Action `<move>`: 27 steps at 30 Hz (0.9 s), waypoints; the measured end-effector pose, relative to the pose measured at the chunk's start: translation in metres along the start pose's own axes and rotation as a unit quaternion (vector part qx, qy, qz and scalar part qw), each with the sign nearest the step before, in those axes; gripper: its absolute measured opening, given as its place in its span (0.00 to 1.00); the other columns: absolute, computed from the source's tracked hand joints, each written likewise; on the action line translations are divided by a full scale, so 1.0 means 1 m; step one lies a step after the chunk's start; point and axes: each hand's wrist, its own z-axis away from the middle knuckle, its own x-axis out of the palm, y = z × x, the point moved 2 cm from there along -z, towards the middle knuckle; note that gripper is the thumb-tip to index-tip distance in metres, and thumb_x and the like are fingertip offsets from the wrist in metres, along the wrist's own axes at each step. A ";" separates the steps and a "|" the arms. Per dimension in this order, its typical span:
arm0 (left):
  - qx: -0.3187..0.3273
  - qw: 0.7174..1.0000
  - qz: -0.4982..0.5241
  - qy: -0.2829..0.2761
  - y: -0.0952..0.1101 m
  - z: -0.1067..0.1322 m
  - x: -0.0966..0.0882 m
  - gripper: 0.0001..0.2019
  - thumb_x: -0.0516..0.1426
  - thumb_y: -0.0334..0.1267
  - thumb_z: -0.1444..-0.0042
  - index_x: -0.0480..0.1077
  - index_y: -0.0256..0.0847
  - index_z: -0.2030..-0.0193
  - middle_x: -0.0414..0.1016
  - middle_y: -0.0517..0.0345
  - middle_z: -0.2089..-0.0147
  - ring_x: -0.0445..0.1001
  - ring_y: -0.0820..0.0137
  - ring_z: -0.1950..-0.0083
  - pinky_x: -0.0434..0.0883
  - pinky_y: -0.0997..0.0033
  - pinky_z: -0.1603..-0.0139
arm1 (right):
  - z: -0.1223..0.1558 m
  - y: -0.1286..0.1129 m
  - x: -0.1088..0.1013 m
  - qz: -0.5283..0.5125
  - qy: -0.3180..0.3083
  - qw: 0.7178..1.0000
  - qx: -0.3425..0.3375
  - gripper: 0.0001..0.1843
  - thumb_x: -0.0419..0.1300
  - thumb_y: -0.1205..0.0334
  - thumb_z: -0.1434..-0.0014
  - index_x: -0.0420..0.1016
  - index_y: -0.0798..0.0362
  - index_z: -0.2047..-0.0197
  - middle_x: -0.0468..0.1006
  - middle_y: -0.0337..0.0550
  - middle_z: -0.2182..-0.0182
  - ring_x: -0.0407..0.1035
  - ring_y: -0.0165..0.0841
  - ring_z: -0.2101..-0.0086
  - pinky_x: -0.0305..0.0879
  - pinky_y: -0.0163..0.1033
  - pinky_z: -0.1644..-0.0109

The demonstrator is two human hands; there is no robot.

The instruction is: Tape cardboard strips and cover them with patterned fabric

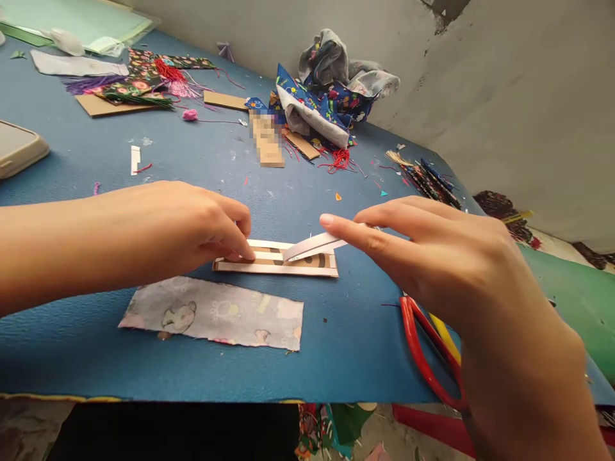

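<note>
A small cardboard rectangle (307, 267) with pale tape strips along it lies on the blue table (144, 160). My left hand (168, 224) presses its fingertips down on the card's left end, fingers together. My right hand (432, 256) pinches a white strip (312, 246) between thumb and fingers, one end lifted off the card's right part. A pale grey printed fabric rectangle (214, 312) lies flat just in front of the card.
Red-handled scissors (420, 349) lie under my right wrist near the table's front edge. A heap of blue patterned fabric (327, 89), cardboard pieces (269, 144), tassels (144, 86) and thread scraps lie at the back. A phone (16, 147) sits at the left edge.
</note>
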 end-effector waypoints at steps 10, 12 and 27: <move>-0.033 0.999 0.029 0.007 -0.002 0.000 0.004 0.26 0.43 0.57 0.46 0.78 0.46 0.70 0.72 0.64 0.66 0.62 0.80 0.78 0.53 0.79 0.77 | -0.004 -0.002 0.000 0.071 -0.015 0.997 -0.020 0.19 0.47 0.70 0.34 0.71 0.47 0.47 0.73 0.42 0.67 0.64 0.34 0.67 0.61 0.37 0.66; -0.040 0.999 0.027 0.005 -0.004 -0.001 0.005 0.27 0.42 0.58 0.47 0.78 0.48 0.69 0.72 0.65 0.66 0.63 0.79 0.77 0.52 0.79 0.77 | -0.005 -0.003 0.002 0.056 -0.024 0.998 -0.023 0.20 0.44 0.70 0.33 0.71 0.49 0.47 0.73 0.44 0.67 0.64 0.35 0.67 0.62 0.38 0.66; -0.015 0.999 -0.019 0.024 0.003 0.001 0.006 0.18 0.45 0.46 0.49 0.77 0.57 0.65 0.73 0.66 0.68 0.67 0.74 0.75 0.53 0.76 0.77 | -0.029 -0.030 0.013 0.049 -0.088 0.987 -0.125 0.14 0.47 0.72 0.35 0.74 0.58 0.56 0.71 0.42 0.68 0.65 0.36 0.68 0.60 0.41 0.66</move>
